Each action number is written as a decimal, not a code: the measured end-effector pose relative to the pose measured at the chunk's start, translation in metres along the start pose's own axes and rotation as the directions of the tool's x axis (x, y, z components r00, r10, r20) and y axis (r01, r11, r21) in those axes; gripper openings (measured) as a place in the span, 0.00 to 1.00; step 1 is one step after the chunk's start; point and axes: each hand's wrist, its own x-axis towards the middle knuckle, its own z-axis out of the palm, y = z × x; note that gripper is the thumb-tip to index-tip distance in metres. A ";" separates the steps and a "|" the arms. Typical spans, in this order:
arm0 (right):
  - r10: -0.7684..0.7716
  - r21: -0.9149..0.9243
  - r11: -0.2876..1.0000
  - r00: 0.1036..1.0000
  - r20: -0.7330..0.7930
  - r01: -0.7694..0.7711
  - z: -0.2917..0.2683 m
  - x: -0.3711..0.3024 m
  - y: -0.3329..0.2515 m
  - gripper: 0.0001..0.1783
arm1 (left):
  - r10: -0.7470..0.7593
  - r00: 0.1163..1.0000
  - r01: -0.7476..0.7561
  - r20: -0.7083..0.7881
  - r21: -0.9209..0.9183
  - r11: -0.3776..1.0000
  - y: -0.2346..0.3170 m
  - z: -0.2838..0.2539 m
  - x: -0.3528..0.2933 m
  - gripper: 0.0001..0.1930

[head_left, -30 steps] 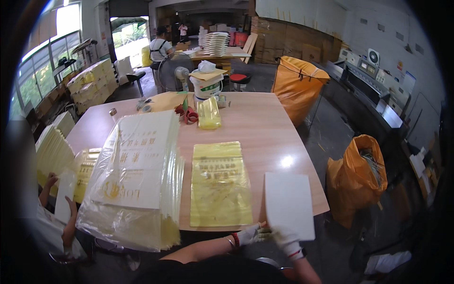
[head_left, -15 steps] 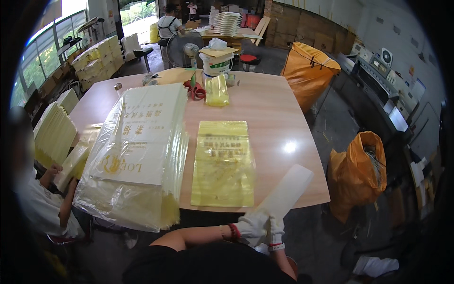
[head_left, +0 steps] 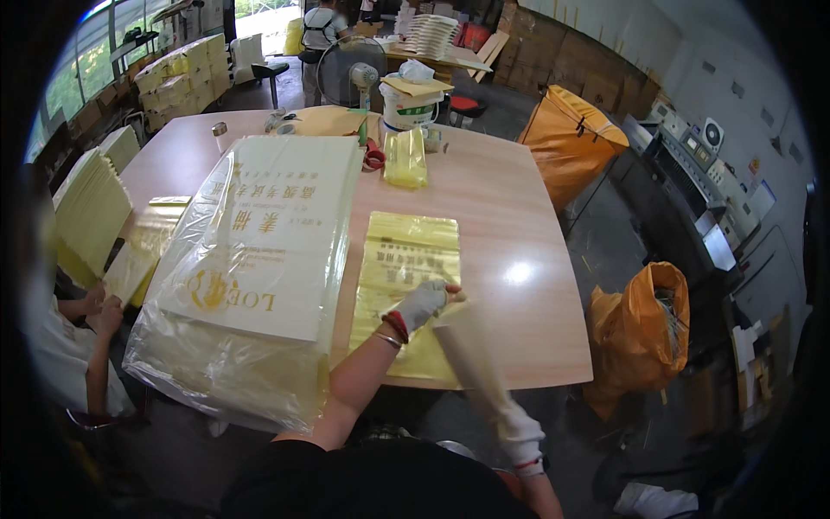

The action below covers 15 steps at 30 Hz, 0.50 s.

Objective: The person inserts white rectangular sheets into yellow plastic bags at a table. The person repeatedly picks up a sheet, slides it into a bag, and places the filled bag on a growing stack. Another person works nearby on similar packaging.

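A yellow printed plastic bag (head_left: 406, 238) lies flat on the table. Above its right half is my left hand (head_left: 424, 304), in a white glove with bare fingertips. Its fingers are drawn together near the bag's right edge; whatever lies between them is hidden. My right hand (head_left: 520, 432), in a white glove, is closed around the lower end of a long whitish strip, perhaps folded paper (head_left: 471, 355). The strip is smeared by motion, and its upper end is just below my left fingertips, over the bag's lower right part.
A tall stack of large printed sheets in clear plastic (head_left: 251, 225) fills the table's left side. Behind the bag are a yellow packet (head_left: 405, 160), red tape rolls (head_left: 373, 157) and a white bucket (head_left: 406, 112). Orange sacks (head_left: 644, 337) stand right. At left, a co-worker's hands (head_left: 105, 311) hold a yellowish package.
My left hand has left the strip and moved up over the yellow bag. My right hand has shifted slightly right and down, and the strip has swung to lean left.
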 end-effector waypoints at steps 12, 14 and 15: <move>0.237 -0.044 0.961 0.897 -0.372 -0.272 0.085 0.126 0.032 0.23 | 0.416 0.895 -0.390 0.162 0.737 0.552 -0.092 0.061 -0.033 0.14; 0.209 -0.089 0.961 0.894 -0.396 -0.264 0.153 0.143 0.081 0.31 | 0.282 0.947 -0.264 0.155 0.876 0.404 -0.124 0.049 -0.044 0.18; 0.365 0.075 0.931 0.909 -0.201 -0.357 0.152 0.146 0.079 0.29 | 0.423 0.874 -0.342 0.237 0.919 0.193 -0.127 0.036 -0.049 0.19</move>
